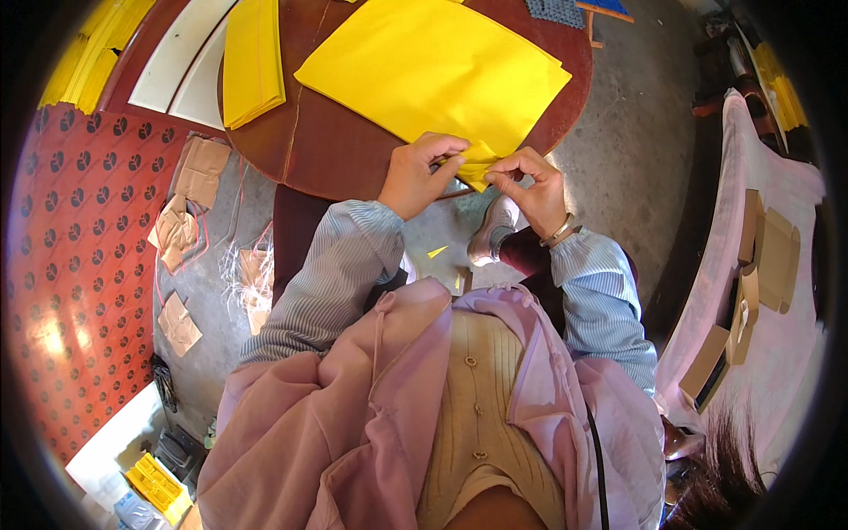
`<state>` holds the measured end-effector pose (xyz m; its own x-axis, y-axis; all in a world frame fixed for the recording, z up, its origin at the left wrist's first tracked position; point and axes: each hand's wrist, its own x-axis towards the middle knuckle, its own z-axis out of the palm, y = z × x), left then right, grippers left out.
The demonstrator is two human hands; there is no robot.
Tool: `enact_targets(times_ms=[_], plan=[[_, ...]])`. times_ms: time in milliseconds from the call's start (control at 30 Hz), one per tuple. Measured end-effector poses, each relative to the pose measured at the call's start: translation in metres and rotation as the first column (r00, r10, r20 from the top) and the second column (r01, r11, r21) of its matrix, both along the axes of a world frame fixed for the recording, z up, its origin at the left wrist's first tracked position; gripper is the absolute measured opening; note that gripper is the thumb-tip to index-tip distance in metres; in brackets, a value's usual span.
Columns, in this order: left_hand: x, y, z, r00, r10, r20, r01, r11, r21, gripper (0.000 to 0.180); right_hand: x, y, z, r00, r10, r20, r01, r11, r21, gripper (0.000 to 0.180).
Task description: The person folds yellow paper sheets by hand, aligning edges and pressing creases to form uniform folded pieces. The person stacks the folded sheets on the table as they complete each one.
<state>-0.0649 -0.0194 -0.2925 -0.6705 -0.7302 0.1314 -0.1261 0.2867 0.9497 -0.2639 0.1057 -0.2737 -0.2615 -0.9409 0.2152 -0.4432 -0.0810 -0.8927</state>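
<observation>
Head view looks down on a round brown worktop [344,141]. A large yellow paper sheet [424,66] lies across it, its near corner hanging over the worktop's front edge. A narrower stack of folded yellow paper [252,57] sits well to its left. The left hand [417,174] and right hand [533,188] both pinch that near corner, fingertips almost meeting. Brown paper scraps [190,190] lie on the floor.
</observation>
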Motion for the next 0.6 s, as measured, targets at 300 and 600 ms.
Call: enact_targets(times_ms=[300,600], plan=[[0.0079,-0.0051,0.0109,0.989,-0.147,-0.015,0.147,0.989,-0.009,0.044,0.0003,-0.0009,-0.0034,0.996,-0.004,0.092,0.001,1.000,0.028,0.013],[0.0043,-0.0016,0.0097,0.996,-0.083,-0.022,0.081,0.993,-0.088,0.037,0.0001,-0.0007,-0.0015,0.995,0.000,0.103,-0.004,0.999,0.040,0.014]])
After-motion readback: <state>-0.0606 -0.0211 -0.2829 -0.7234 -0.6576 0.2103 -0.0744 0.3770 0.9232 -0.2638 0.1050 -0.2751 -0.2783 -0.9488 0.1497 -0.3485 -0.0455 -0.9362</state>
